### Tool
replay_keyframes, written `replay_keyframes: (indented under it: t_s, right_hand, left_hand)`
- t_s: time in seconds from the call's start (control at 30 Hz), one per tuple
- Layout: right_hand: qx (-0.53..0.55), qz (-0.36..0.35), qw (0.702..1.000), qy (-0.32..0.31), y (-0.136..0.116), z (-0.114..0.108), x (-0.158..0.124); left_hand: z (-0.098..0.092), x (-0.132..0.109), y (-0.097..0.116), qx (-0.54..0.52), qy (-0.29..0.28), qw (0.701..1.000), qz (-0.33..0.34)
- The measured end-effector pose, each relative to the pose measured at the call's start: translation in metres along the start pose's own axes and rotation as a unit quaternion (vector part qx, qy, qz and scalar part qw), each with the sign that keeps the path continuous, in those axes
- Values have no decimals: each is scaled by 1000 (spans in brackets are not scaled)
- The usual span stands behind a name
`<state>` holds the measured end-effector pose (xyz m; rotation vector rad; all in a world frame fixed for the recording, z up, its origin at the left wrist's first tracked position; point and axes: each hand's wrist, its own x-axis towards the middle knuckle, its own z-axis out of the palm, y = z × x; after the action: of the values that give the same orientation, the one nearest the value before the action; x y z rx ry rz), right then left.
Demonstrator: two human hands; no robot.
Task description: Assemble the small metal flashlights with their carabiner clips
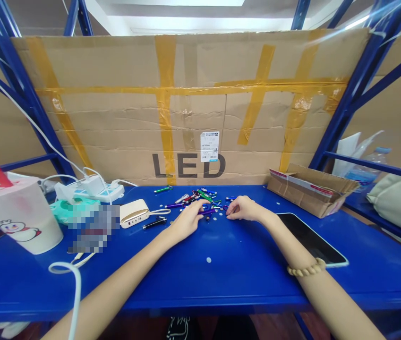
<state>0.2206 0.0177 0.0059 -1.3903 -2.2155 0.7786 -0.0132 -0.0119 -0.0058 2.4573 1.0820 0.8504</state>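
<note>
head view: the left hand [188, 220] pinches a purple mini flashlight [206, 212] at the near edge of a loose pile of coloured flashlight keychains [195, 198] on the blue tabletop [243, 278]. the right hand [244, 208], apart from it, curls just beside the pile; whether it holds anything can't be told.

- Purple keychain flashlight [206, 212]: lying flat on the bench [221, 269], fingertips of left hand [188, 222] on it.
- Multicoloured keychain flashlights [196, 197]: loose, scattered pile, far side.
- Right hand [244, 208]: curled, just beside pile.
</note>
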Motion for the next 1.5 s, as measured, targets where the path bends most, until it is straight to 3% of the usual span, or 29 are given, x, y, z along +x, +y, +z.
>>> replay_keyframes:
  t_s: [0.07,0.17,0.37,0.47,0.6,0.8,0.9,1.03,1.2,1.5]
  right_hand:
    - [-5,-2,1000,19,-4,3,1]
    - [-34,-9,998,44,-10,9,2]
    - [-83,-67,992,70,-12,22,10]
    - [-12,-96,990,102,-18,22,9]
    - [126,-144,967,166,-39,23,0]
    - [180,-182,954,157,-56,30,-7]
    - [178,-169,953,179,-55,29,-5]
    - [226,-126,946,195,-55,28,-3]
    - [317,-98,932,146,-58,32,-2]
    - [340,-30,937,80,-59,34,-4]
  left_hand:
    - [0,2,1,-32,47,998,-25]
    - [0,2,7,-80,67,993,-56]
    - [9,-4,16,6,-23,997,-72]
    - [16,-3,13,5,-42,995,-94]
    - [20,1,7,-74,6,990,-117]
    - [19,2,5,-246,74,956,-144]
    - [19,1,5,-256,83,951,-151]
    - [19,1,4,-204,95,971,-76]
    - [20,1,4,-192,95,976,-43]
    - [20,-1,4,-162,102,981,-7]
